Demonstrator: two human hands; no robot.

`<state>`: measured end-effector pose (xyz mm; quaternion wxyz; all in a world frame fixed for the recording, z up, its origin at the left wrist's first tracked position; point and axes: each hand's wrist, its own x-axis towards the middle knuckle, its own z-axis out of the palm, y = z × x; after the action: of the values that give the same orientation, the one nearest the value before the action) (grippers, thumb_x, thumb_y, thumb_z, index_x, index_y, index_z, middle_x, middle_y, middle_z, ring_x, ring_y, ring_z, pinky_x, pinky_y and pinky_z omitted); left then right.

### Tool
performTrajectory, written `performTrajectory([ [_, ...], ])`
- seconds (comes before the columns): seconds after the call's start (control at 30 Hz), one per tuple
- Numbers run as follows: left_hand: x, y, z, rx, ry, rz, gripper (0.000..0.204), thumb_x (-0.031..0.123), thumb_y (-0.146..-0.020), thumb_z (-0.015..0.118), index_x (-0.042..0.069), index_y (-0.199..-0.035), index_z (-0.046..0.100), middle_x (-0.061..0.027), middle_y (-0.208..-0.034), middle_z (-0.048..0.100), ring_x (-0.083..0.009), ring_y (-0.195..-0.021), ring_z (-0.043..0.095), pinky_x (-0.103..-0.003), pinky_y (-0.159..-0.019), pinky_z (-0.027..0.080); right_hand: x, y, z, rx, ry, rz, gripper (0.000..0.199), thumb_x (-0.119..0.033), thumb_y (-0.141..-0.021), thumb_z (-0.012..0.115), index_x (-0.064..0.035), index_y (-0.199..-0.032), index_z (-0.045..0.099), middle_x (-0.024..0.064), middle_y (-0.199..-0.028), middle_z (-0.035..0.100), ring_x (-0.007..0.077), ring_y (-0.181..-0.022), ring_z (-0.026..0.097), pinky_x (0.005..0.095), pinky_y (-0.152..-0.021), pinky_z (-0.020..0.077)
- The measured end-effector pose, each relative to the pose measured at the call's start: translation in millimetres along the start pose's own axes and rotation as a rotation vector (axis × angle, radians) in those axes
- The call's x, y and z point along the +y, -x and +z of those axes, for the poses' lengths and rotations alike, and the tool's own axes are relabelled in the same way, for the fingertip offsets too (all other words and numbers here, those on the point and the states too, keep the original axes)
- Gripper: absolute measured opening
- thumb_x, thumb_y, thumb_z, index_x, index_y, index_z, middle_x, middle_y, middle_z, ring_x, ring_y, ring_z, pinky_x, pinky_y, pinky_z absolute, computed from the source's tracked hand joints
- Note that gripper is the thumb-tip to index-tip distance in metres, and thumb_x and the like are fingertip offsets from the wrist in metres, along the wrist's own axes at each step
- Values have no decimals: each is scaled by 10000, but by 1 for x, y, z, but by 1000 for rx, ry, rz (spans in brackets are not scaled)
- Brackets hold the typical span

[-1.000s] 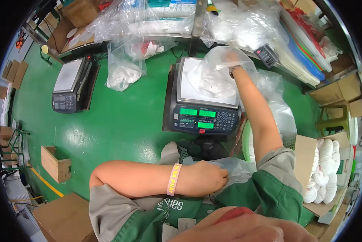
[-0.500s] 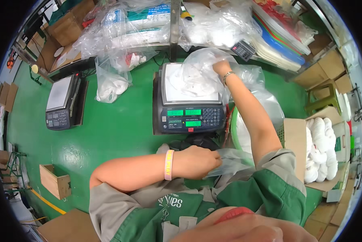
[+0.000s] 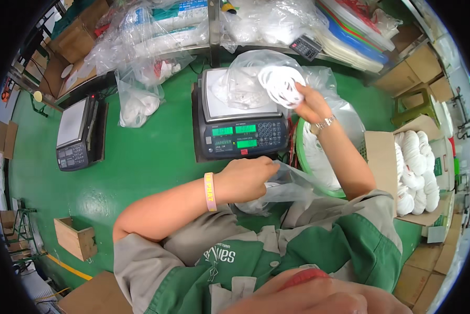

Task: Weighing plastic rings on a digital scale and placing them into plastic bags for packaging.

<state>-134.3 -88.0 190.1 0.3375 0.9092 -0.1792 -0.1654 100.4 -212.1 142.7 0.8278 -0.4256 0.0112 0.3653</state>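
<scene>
My right hand [image 3: 312,106] is closed on a bunch of white rings [image 3: 280,85], held up over the right side of a counting scale [image 3: 241,137]. On the scale's pan lies a clear plastic bag [image 3: 244,86] with more white pieces inside. Nearer to me, my left hand [image 3: 248,179] pinches the edge of another clear plastic bag [image 3: 292,186], which hangs in front of my body. Some white pieces show in the lower part of that bag. Below my right forearm stands a green-rimmed basket [image 3: 301,152] holding white material.
A second scale [image 3: 73,128] stands at left. Near it lies a clear bag of white pieces [image 3: 140,107]. A cardboard box [image 3: 380,167] of white bundles [image 3: 414,167] stands at right. Behind is a shelf with a calculator [image 3: 306,47]. A wooden box [image 3: 76,239] sits lower left.
My right hand has come out of the bag on the scale with the white rings and moved right and nearer. My left hand has risen slightly, still pinching its bag.
</scene>
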Motion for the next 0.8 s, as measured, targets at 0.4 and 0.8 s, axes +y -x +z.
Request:
performTrajectory([
  [0.4, -5, -6, 23, 90, 425, -44, 736, 68, -668, 537, -113, -1302, 209, -270, -1244, 383, -267, -835, 524, -315, -750, 438, 85, 159, -49, -279, 1300, -173, 294, -79, -845, 479, -26, -1131, 443, 159, -1004, 562, 305, -863, 575, 368, -720, 467],
  [0.8, 9, 2, 26, -373, 322, 177, 747, 33, -678, 496, -85, -1339, 168, -261, -1357, 272, -275, -795, 566, -345, -756, 464, 115, 143, -103, -439, 1487, -172, 124, -87, -744, 521, 2, -805, 582, 193, -776, 589, 353, -747, 569, 410, -625, 455],
])
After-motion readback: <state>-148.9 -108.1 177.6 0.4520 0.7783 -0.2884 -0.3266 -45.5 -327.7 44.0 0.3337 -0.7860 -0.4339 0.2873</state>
